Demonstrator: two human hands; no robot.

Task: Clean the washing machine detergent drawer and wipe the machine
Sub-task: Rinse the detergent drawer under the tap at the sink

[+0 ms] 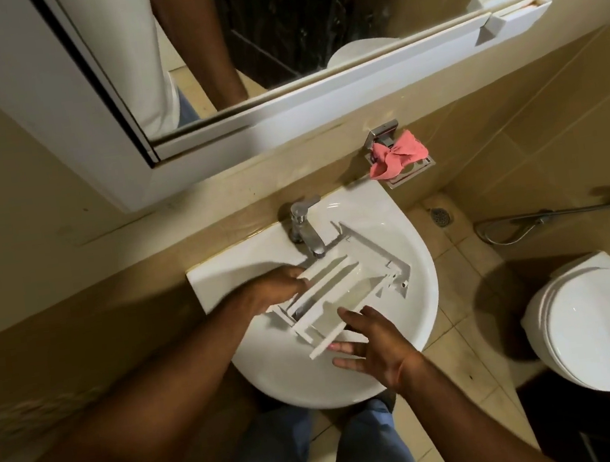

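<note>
my left hand grips the detergent drawer over the sink; right hand spread, empty. rinsing step; next, the tap.

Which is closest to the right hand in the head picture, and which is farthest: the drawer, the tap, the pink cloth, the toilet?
From the right hand:
1. Drawer, in the sink, at its fingertips.
2. Tap, behind the drawer.
3. Pink cloth on the wall holder and toilet, right: too close to call.
</note>
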